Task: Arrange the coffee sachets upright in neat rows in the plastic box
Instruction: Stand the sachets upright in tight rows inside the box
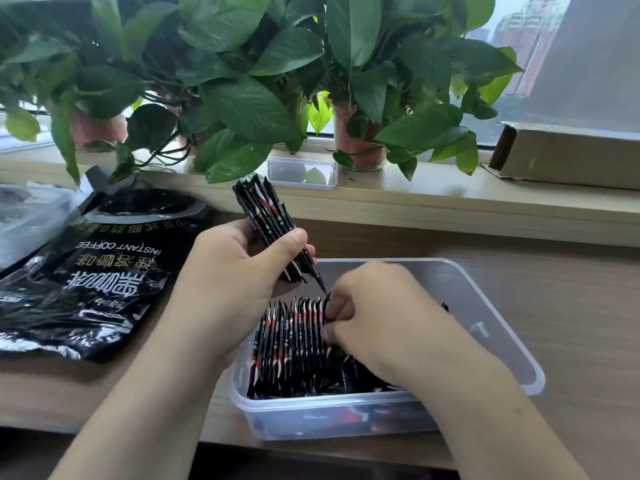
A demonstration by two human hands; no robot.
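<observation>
A clear box (433,282) sits at the tabletop's near edge, with a row (291,337) of sachets upright at its left end. Above it, the left hand (239,268) grips a bundle (266,216) of sachets. The right hand (374,313) pinches one sachet (327,301) beside the row. A coffee bag (97,282) lies by the left edge.

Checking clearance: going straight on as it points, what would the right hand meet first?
Probably the sachet row in the box, just beyond the right hand; they look almost touching.

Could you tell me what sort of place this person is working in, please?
Probably an office or flat high up in a city: a wooden desk stands against a window sill lined with potted plants, and tall buildings show through the window.
</observation>
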